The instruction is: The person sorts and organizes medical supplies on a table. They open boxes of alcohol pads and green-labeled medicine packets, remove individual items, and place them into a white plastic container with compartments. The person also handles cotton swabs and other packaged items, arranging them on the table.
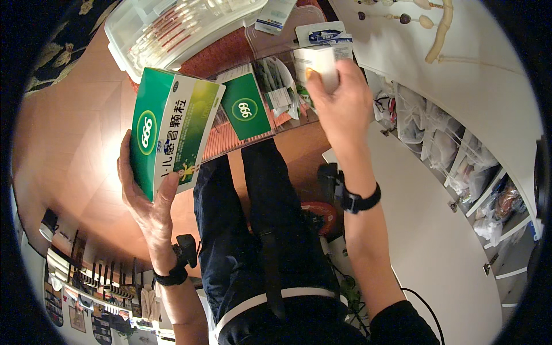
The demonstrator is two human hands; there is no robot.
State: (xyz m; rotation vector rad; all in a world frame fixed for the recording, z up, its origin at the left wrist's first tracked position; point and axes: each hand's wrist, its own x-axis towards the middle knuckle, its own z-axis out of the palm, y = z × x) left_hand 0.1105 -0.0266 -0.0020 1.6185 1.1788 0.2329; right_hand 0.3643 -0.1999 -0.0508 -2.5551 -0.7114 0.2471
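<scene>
My left hand (144,210) grips a green and white medicine box (175,138) from below, with the thumb on its front and the fingers behind its left side. A small white box (323,62) is pinched in my right hand (348,100), over the right end of a clear plastic bin (300,127). Inside that bin, a second green medicine box (248,110) lies beside the one in my left hand. Next to it is a clear bag (280,85) holding dark green packets. The white box hides part of the bin's right end.
A translucent tub (118,54) with several wrapped, red-marked sticks stands at the back left. Beyond the bin lie a white and blue packet (275,17) and a card pack with a blue picture (323,35). At right, an open white cabinet holds plastic bags (445,141).
</scene>
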